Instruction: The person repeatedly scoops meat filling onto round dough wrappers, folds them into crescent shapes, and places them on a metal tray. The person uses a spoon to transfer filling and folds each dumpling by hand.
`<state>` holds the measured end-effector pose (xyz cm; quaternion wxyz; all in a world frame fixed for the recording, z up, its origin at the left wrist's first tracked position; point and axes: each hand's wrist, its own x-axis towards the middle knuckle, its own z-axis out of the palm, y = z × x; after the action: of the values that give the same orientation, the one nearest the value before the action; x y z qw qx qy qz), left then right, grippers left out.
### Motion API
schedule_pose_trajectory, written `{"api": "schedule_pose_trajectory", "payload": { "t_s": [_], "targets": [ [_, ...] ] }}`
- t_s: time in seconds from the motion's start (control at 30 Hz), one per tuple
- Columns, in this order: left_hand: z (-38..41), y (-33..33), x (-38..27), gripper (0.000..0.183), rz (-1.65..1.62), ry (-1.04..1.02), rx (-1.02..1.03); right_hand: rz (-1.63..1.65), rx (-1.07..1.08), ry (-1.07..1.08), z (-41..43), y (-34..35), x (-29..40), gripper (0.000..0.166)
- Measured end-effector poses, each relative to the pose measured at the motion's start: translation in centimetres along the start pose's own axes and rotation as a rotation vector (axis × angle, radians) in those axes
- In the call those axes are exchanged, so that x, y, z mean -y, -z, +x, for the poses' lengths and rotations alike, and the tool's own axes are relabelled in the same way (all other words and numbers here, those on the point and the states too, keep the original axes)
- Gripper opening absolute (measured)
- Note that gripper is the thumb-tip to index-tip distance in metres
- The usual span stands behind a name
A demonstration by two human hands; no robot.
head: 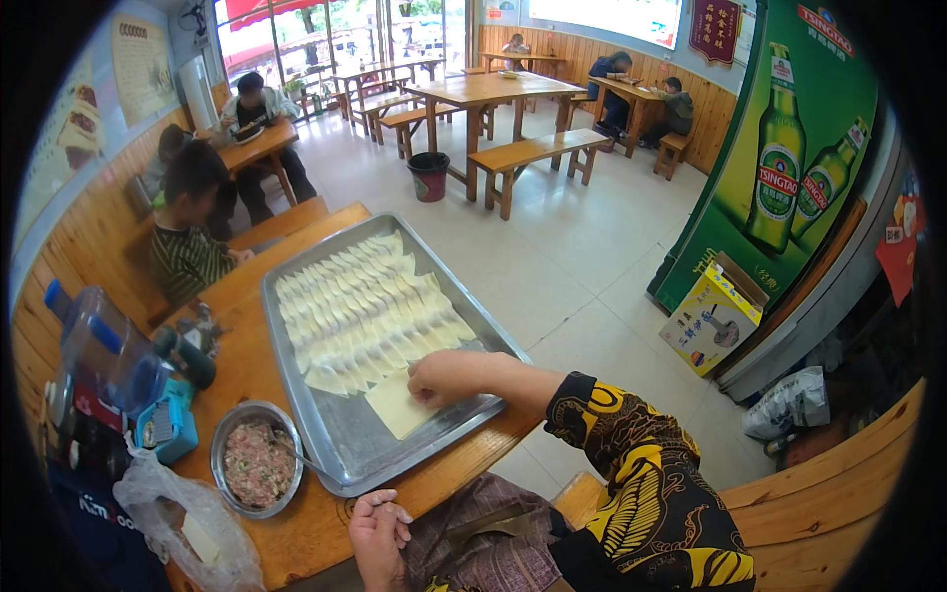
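Observation:
A large metal tray (336,433) lies on the wooden table, holding several rows of folded, filled dough dumplings (370,303). In its near part are square dough wrappers (396,407). My right hand (447,379) rests over these wrappers, fingers bent down onto them; the fingertips are hidden, so a grip cannot be made out. Close to the table edge, my left hand (381,529) has curled, floury fingers with nothing visible in them. Left of the tray stands a metal bowl of minced meat filling (255,462), and a metal spoon (307,462) leans from it onto the tray's edge.
A clear plastic bag (185,518) with a pale block inside lies beside the bowl. Behind it stand a turquoise plastic basket (170,429) and a large water bottle (111,355). A child (185,222) sits at the table's far left. A carton (714,318) stands on the right.

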<state>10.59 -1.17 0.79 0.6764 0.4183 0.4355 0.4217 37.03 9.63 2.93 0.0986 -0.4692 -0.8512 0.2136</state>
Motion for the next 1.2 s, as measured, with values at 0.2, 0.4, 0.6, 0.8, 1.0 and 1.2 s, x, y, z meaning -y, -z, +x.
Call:
{"api": "schedule_pose_trajectory", "payload": {
  "t_s": [0.2, 0.4, 0.6, 0.8, 1.0, 1.2],
  "targets": [
    [-0.1, 0.1, 0.1, 0.01, 0.006, 0.006, 0.004, 0.088, -0.013, -0.064, 0.3, -0.6, -1.0, 0.014],
    [-0.6, 0.2, 0.1, 0.01, -0.017, -0.003, 0.017, 0.273, -0.114, -0.08, 1.8, 0.2, -0.2, 0.014],
    [-0.4, 0.4, 0.2, 0.01, 0.007, 0.008, 0.038, 0.068, 0.074, -0.2, 3.6, 1.5, 2.0, 0.016],
    [-0.5, 0.8, 0.4, 0.01, -0.004, 0.029, 0.041, 0.094, 0.068, -0.208, 4.5, 3.0, 2.9, 0.018],
    [-0.4, 0.7, 0.2, 0.01, 0.011, 0.047, 0.063, 0.346, -0.013, -0.125, 5.0, 3.5, 1.7, 0.016],
    [-0.4, 0.4, -0.2, 0.01, 0.034, 0.05, 0.079, 0.126, 0.056, -0.203, 5.3, 4.7, 2.7, 0.015]
  ]
}}
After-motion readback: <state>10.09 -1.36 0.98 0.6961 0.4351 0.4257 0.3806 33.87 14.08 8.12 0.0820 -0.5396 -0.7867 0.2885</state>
